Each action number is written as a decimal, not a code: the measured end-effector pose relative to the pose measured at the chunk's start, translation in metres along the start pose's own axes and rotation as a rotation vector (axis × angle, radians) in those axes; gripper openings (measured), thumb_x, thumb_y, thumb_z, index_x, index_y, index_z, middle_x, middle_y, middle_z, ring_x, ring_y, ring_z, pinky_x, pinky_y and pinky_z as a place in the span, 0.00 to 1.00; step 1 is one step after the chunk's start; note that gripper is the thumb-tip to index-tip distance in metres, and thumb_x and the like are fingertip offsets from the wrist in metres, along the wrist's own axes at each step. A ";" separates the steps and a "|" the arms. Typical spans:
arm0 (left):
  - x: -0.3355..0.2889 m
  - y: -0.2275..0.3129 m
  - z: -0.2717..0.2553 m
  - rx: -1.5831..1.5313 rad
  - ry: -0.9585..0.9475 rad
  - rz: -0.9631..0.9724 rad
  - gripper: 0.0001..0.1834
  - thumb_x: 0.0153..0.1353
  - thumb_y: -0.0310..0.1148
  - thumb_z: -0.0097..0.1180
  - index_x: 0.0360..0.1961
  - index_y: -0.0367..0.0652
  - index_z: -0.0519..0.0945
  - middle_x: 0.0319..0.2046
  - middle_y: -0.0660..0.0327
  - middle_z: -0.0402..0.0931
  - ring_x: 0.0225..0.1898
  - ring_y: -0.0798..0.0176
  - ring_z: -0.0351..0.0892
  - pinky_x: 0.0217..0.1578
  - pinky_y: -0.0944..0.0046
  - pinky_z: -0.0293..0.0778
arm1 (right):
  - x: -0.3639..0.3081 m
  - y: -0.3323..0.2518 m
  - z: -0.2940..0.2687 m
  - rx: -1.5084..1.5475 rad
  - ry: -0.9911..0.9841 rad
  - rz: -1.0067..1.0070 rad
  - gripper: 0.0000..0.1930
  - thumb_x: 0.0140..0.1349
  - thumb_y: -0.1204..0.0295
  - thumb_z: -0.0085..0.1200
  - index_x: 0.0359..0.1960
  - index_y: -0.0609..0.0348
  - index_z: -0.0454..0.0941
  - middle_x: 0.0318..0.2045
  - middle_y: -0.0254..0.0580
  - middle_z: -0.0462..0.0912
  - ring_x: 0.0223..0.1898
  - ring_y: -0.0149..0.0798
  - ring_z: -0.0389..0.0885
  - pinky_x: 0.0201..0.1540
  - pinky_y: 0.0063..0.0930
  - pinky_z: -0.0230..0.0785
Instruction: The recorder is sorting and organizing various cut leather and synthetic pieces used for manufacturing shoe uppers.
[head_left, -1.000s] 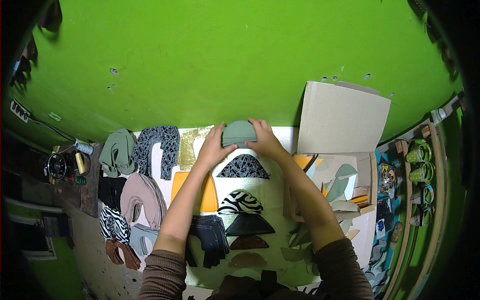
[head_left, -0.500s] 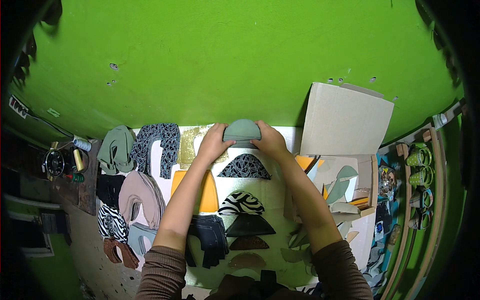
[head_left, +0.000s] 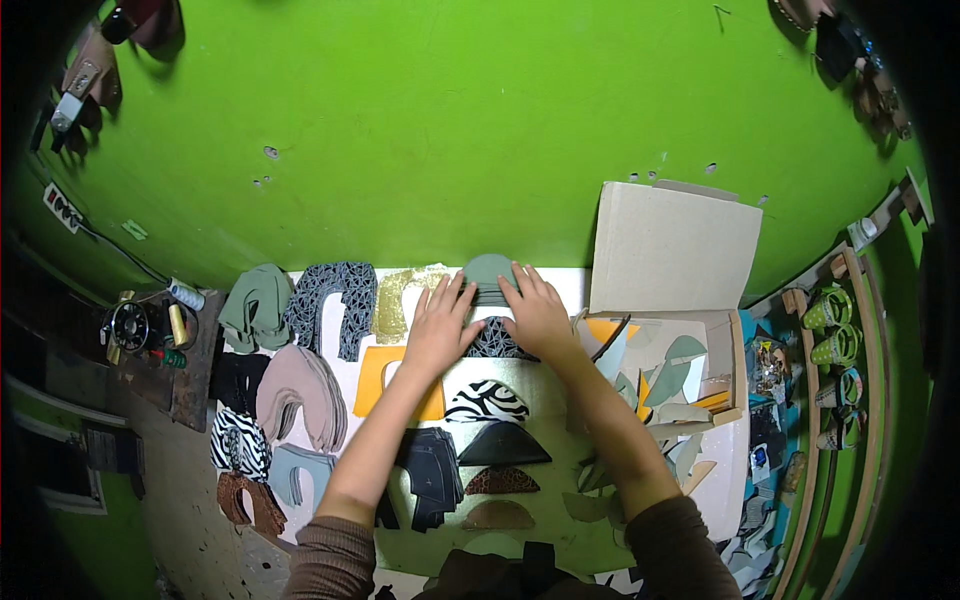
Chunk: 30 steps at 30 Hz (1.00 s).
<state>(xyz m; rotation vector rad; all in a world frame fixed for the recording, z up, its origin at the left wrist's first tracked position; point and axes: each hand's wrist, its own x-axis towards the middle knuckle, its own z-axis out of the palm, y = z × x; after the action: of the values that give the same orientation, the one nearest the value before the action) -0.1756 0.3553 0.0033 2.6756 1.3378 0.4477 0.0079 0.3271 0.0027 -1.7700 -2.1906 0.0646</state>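
At my left, arch-shaped pieces lie grouped by colour and print, likely so each kind stays easy to tell apart: a folded olive-green fabric stack [head_left: 257,308], a black-and-grey line-patterned arch [head_left: 335,292], a dusty-pink arch stack [head_left: 298,393]. In the middle of the counter [head_left: 571,287], flat half-moons stand in a column, straight edges toward me, probably to keep them square: a grey-green half-moon stack [head_left: 491,270] farthest off, then a black-and-grey patterned half-moon [head_left: 500,341], then a black-and-white zebra-print half-moon [head_left: 486,403]. On the right, an open brown cardboard box [head_left: 676,245] holds loose offcuts [head_left: 683,367], apparently kept apart from the neat pieces.

My left grip [head_left: 437,325] is spread wide, fingers long, closed around nothing; its fingertips meet the left side of the grey-green stack. That stack lies beyond my palms, between both sets of fingertips, its curve facing the green wall [head_left: 480,140]. The patterned half-moon sits nearer me, between my thumbs, partly covered. My right grip [head_left: 541,320] is equally wide, fingertips at the stack's right side, seemingly to even its layers.
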 end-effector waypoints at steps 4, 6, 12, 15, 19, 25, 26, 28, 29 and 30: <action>-0.077 0.050 -0.020 -0.068 0.051 -0.138 0.30 0.60 0.45 0.49 0.60 0.41 0.64 0.62 0.49 0.56 0.65 0.47 0.51 0.63 0.45 0.42 | -0.078 -0.037 -0.019 0.264 0.248 0.103 0.25 0.52 0.70 0.56 0.54 0.53 0.69 0.58 0.51 0.64 0.60 0.52 0.61 0.61 0.46 0.52; -0.121 0.082 -0.027 -0.131 -0.030 -0.128 0.30 0.60 0.44 0.49 0.59 0.37 0.63 0.62 0.47 0.55 0.65 0.43 0.49 0.63 0.42 0.42 | -0.127 -0.066 -0.027 0.272 0.307 0.068 0.18 0.52 0.74 0.53 0.48 0.53 0.73 0.52 0.49 0.69 0.57 0.49 0.65 0.61 0.53 0.47; -0.200 0.153 -0.007 -0.299 -0.227 -0.070 0.33 0.59 0.42 0.50 0.62 0.38 0.59 0.65 0.45 0.49 0.66 0.42 0.46 0.63 0.42 0.40 | -0.241 -0.083 -0.025 0.359 0.304 0.118 0.13 0.50 0.77 0.51 0.39 0.53 0.77 0.43 0.43 0.71 0.49 0.44 0.70 0.61 0.56 0.45; -0.208 0.178 0.004 -0.253 -0.192 0.006 0.31 0.58 0.44 0.50 0.60 0.39 0.63 0.63 0.45 0.53 0.65 0.44 0.50 0.62 0.42 0.44 | -0.271 -0.074 -0.027 0.368 0.269 0.126 0.13 0.51 0.76 0.51 0.40 0.54 0.76 0.44 0.44 0.71 0.48 0.45 0.70 0.61 0.54 0.47; -0.205 0.214 0.021 -0.251 -0.224 0.058 0.32 0.58 0.41 0.51 0.61 0.39 0.61 0.64 0.45 0.49 0.65 0.43 0.49 0.63 0.47 0.46 | -0.305 -0.047 -0.035 0.356 0.231 0.193 0.14 0.51 0.74 0.51 0.42 0.54 0.76 0.44 0.44 0.71 0.49 0.45 0.69 0.60 0.52 0.50; -0.205 0.265 0.049 -0.376 -0.257 -0.020 0.32 0.57 0.39 0.53 0.60 0.38 0.61 0.62 0.40 0.52 0.63 0.40 0.54 0.61 0.52 0.54 | -0.350 0.025 -0.055 0.255 0.153 0.264 0.15 0.51 0.73 0.51 0.43 0.55 0.75 0.46 0.47 0.70 0.51 0.49 0.67 0.58 0.48 0.53; -0.208 0.274 0.055 -0.417 -0.262 -0.067 0.32 0.56 0.39 0.53 0.60 0.38 0.61 0.61 0.39 0.52 0.62 0.39 0.55 0.61 0.51 0.54 | -0.358 0.039 -0.056 0.232 0.149 0.298 0.15 0.51 0.73 0.52 0.43 0.56 0.75 0.46 0.47 0.70 0.51 0.51 0.66 0.57 0.48 0.53; -0.210 0.290 0.069 -0.432 -0.242 -0.116 0.35 0.55 0.40 0.54 0.61 0.36 0.58 0.61 0.35 0.51 0.62 0.37 0.54 0.61 0.51 0.53 | -0.370 0.068 -0.059 0.202 0.110 0.310 0.18 0.50 0.72 0.54 0.45 0.56 0.73 0.47 0.50 0.69 0.52 0.52 0.65 0.57 0.47 0.54; -0.208 0.297 0.078 -0.453 -0.227 -0.165 0.36 0.55 0.40 0.55 0.61 0.36 0.58 0.61 0.34 0.50 0.62 0.35 0.52 0.61 0.50 0.53 | -0.371 0.079 -0.060 0.165 0.124 0.323 0.20 0.50 0.71 0.55 0.47 0.56 0.71 0.49 0.51 0.68 0.53 0.53 0.64 0.57 0.46 0.54; -0.208 0.304 0.086 -0.474 -0.211 -0.215 0.37 0.54 0.40 0.55 0.61 0.36 0.57 0.61 0.33 0.48 0.62 0.34 0.51 0.61 0.49 0.52 | -0.371 0.090 -0.061 0.130 0.139 0.334 0.22 0.51 0.71 0.56 0.49 0.57 0.70 0.50 0.52 0.66 0.53 0.53 0.63 0.56 0.46 0.54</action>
<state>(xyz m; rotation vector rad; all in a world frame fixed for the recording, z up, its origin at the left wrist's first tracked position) -0.0348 0.0089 -0.0509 2.1072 1.2525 0.3862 0.1761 -0.0183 -0.0420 -1.9824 -1.7383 0.1520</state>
